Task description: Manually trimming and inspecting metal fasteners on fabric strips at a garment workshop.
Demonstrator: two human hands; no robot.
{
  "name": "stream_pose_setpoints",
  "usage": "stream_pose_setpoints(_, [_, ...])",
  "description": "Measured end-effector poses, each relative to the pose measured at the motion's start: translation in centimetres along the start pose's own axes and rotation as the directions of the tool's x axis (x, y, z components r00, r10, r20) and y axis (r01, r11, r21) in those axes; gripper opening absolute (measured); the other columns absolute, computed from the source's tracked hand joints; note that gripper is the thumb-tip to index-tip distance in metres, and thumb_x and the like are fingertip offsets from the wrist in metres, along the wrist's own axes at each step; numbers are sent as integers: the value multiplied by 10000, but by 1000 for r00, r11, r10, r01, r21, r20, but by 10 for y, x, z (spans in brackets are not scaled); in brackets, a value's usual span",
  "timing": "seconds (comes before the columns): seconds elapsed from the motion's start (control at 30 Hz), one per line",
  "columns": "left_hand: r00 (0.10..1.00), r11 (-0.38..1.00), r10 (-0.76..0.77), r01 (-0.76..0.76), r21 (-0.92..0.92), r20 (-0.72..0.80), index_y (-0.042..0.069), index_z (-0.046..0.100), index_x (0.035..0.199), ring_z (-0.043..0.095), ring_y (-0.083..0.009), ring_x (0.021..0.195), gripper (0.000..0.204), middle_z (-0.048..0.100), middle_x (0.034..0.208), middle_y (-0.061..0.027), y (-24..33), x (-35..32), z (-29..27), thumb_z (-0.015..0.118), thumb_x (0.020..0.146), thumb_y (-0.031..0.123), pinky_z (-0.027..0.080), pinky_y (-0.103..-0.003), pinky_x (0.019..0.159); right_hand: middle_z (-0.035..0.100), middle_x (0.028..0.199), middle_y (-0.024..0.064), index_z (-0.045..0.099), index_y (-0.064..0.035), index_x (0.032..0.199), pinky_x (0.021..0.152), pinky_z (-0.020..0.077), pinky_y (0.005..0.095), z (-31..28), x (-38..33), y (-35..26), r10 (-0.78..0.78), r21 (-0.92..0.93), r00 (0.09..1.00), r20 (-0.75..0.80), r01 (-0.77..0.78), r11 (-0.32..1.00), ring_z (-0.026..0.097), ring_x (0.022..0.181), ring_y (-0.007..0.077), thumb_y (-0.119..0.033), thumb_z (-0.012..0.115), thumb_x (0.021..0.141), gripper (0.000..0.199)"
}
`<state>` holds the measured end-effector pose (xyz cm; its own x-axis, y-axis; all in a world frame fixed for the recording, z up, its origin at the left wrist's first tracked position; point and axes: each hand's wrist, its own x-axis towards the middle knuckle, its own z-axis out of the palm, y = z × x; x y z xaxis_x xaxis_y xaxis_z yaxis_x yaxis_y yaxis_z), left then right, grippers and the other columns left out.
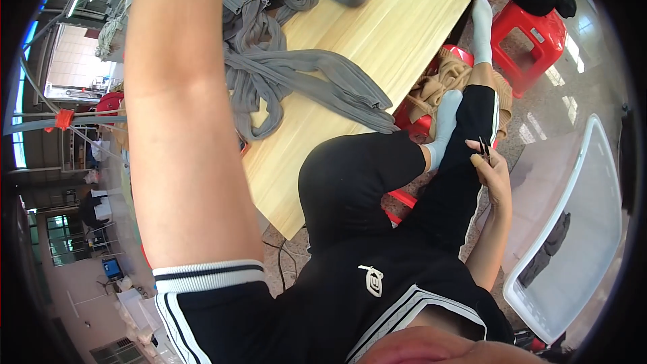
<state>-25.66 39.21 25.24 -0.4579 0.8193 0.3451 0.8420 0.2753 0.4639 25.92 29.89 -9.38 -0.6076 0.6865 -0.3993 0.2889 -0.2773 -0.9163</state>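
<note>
Head | right hand (494, 174) pinching thin dark snips (484, 147) | ribbed grey stockings (296, 74) | wooden table (397, 34)

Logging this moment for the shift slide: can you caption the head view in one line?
Seated person's right hand holds small dark snips over black trousers; left arm reaches up toward grey knitted stockings on the pale wooden table.

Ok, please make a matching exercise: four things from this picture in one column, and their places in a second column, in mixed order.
Things:
1. grey stockings
2. small clippers
3. white tray
4. red stool

Places:
A. on the floor, past the end of the table
B. in the right hand
C. heaped on the wooden table
D. at the person's right side, beside the knee

Pairs: 1-C, 2-B, 3-D, 4-A
</note>
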Motion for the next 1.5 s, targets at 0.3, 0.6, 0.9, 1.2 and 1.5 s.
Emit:
stream_pose_setpoints(0.3, [953,900,-266,300,316,-147,3,304,1455,387,-396,1331,1031,373,1434,-299,-257,-177,67,800,664,441,357,-414,1078,398,554,-102,676,-49,1040,415,216,188,17,0,18,12,122,999,34,-16,992,318,448,1,-274,563,963,264])
stream_pose_setpoints(0.6, [907,929,-336,363,65,-253,35,614,1076,642,-323,941,421,677,985,-181,-250,-176,52,747,756,274,466,-365,823,444,601,-73,676,-45,1023,422,291,189,26,-5,23,-15,192,1000,19,11,981,372,468,14,-248,544,969,248])
stream_pose_setpoints(0.9, [833,913,28,-247,-325,-553,30,676,1025,605,-150,910,274,671,973,-32,-140,-176,-48,717,773,132,445,-285,865,396,577,-68,648,-16,1064,393,254,189,18,2,39,-40,149,998,-57,48,988,318,432,22,-257,522,987,282])
stream_pose_setpoints(1.2, [991,654,77,-135,-744,-113,15,648,985,575,-66,862,162,647,919,23,-45,-325,-32,679,865,121,453,-226,784,386,585,-75,628,-28,1071,380,220,185,20,6,39,31,209,999,25,-35,977,294,428,10,-257,515,996,266])
stream_pose_setpoints(1.5, [962,862,-200,263,-432,186,48,694,1056,624,-85,820,220,676,927,-25,-151,-311,10,599,932,203,477,-219,739,392,586,-92,662,-36,1074,398,216,181,28,6,30,34,99,999,-37,-30,995,302,443,1,-236,533,978,257])
